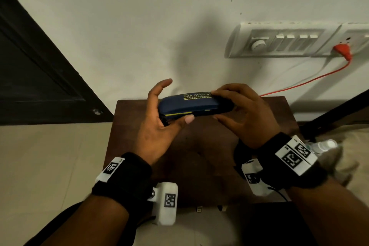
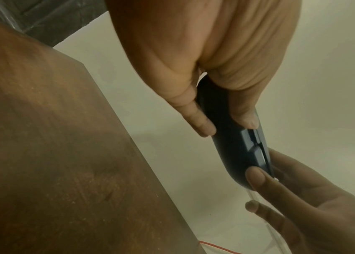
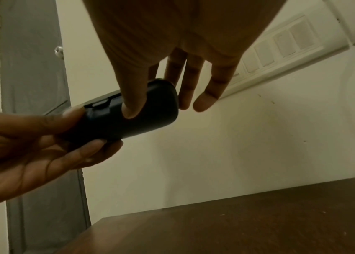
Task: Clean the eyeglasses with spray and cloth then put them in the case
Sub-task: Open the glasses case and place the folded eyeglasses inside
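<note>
— While the case hangs in the air above the table, which way does it lie?

— Crosswise, its long axis running from the left hand to the right hand, one hand at each end. It touches no part of the table.

— How does the left one hold it?

— It cups the case's left end: thumb pressed along the near edge, by the yellow seam, fingers behind the case, the forefinger lifted clear of it.

— And on the right of the case?

— Fingers over the lid, thumb under the body: a pinch on that end. Both hands are equally near, so neither has to reach.

— Are the glasses inside?

— I cannot tell; the lid looks closed, or nearly. I judge the coming move turns on that seam, which faces the person.

— Anything else right of the case?

— A bottle, low and well apart.
</note>
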